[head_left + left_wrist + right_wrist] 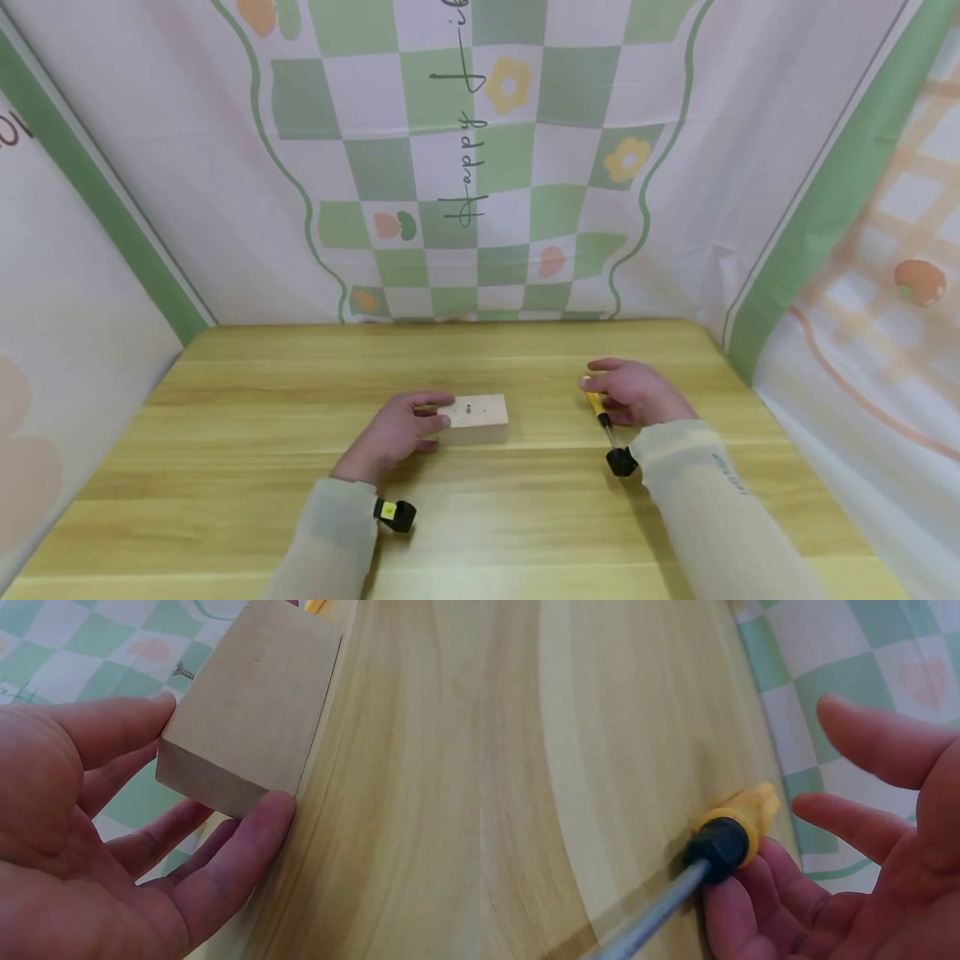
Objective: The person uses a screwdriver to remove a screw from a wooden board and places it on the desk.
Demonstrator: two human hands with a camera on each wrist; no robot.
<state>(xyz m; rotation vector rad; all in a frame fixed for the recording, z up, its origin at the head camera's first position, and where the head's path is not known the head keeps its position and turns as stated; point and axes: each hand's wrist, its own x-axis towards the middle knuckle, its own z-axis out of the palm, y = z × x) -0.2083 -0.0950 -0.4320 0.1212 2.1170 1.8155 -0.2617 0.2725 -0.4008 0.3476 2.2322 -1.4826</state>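
A pale wooden block (pixel 487 410) lies on the table with a small screw (pixel 182 672) standing up from its top face. My left hand (pixel 405 429) holds the block by its left end, the thumb at the top edge and fingers around the end. Off to the right, a screwdriver (pixel 744 810) with a yellow handle, black collar and metal shaft lies at the tabletop. My right hand (pixel 633 393) is beside it, lower fingers against the handle and collar. Thumb and index finger stand apart from the handle in the right wrist view.
The wood-grain table (pixel 300 367) spreads under both hands. A green-and-white checkered cloth (pixel 442 167) hangs along its back edge, and more cloth hangs at both sides. Each wrist carries a small black camera (pixel 403 516).
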